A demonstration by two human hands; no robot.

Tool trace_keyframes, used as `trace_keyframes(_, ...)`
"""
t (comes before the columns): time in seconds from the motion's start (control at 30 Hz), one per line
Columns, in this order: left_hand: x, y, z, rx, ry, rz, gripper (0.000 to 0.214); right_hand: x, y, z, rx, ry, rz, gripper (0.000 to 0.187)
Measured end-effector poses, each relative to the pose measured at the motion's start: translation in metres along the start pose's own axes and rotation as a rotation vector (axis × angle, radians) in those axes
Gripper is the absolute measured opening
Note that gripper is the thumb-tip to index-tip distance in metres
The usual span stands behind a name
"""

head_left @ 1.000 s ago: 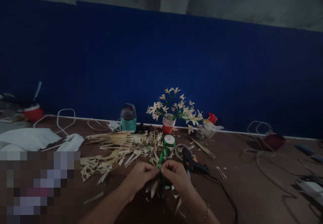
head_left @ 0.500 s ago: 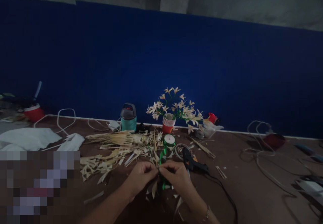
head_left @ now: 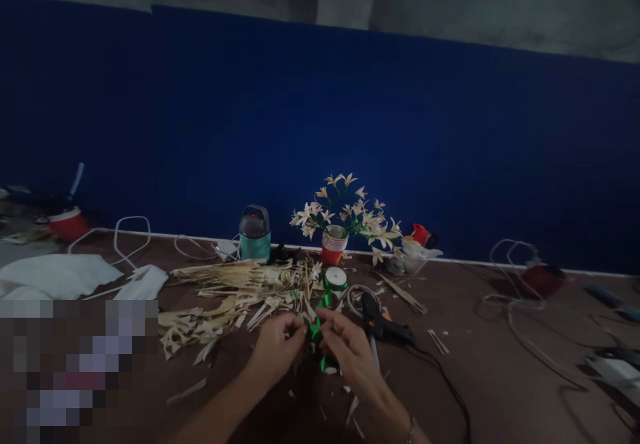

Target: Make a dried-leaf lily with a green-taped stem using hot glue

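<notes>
My left hand (head_left: 277, 347) is closed in a pinch, thumb against fingers, at a small green twist of ribbon (head_left: 315, 329). What lies inside the pinch is partly hidden. Just to the right of the ribbon, my right hand (head_left: 353, 351) has its index finger and thumb parted, the fingertips close to the green twist. A roll of green ribbon (head_left: 335, 278) lies beyond the hands, and a green strip runs from it towards me between them. Pale dried husk pieces (head_left: 235, 277) are heaped beyond my left hand.
A red-and-white cup (head_left: 333, 247) holds pale husk flowers (head_left: 367, 217). Right of my hands lies a black glue gun (head_left: 385, 324) with its cord. A teal container (head_left: 255, 234) stands at the back, before a blue wall. White sheets (head_left: 55, 276) lie left; cables (head_left: 520, 331) loop at right.
The fingertips of both hands, pressed together before, have moved apart. The right fingers have opened and lifted slightly, and the green twist now shows between the hands.
</notes>
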State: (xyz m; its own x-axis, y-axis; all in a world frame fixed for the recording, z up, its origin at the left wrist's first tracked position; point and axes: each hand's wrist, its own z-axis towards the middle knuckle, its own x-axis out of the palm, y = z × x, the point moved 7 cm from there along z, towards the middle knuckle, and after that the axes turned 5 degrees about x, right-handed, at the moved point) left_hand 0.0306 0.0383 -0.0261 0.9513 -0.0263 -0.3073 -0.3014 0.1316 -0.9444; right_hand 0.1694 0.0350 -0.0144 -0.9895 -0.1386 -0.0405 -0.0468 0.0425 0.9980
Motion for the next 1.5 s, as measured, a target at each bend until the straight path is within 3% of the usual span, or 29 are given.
trace_keyframes(0.13, -0.003, 0.003, 0.002, 0.036, -0.039, 0.088, 0.018, 0.001, -0.005, -0.001, -0.044, 0.012, -0.032, 0.043)
trace_keyframes(0.23, -0.01, 0.007, 0.003, 0.036, -0.052, 0.12, 0.02, -0.008, -0.011, 0.005, 0.004, -0.049, -0.013, 0.048)
trace_keyframes(0.33, -0.012, 0.012, 0.003, -0.005, -0.034, 0.036, 0.023, -0.02, -0.015, 0.011, 0.089, -0.12, 0.045, 0.047)
trace_keyframes(0.6, -0.004, 0.016, 0.0, -0.089, -0.028, -0.17, 0.029, -0.029, -0.024, 0.009, 0.236, -0.111, 0.244, 0.034)
trace_keyframes(0.8, 0.003, 0.017, -0.004, -0.175, 0.019, -0.348, 0.038, -0.028, -0.027, 0.011, 0.229, -0.089, 0.308, 0.035)
trace_keyframes(1.0, 0.007, 0.019, -0.006, -0.202, 0.048, -0.396, 0.041, -0.024, -0.027, 0.01, 0.259, -0.044, 0.266, 0.038)
trace_keyframes(1.23, 0.008, 0.024, -0.007, -0.211, 0.047, -0.419, 0.041, -0.022, -0.028, 0.008, 0.288, -0.09, 0.214, 0.04)
trace_keyframes(1.5, 0.006, 0.025, -0.005, -0.216, 0.016, -0.439, 0.04, -0.019, -0.024, 0.01, 0.224, -0.048, 0.328, 0.041)
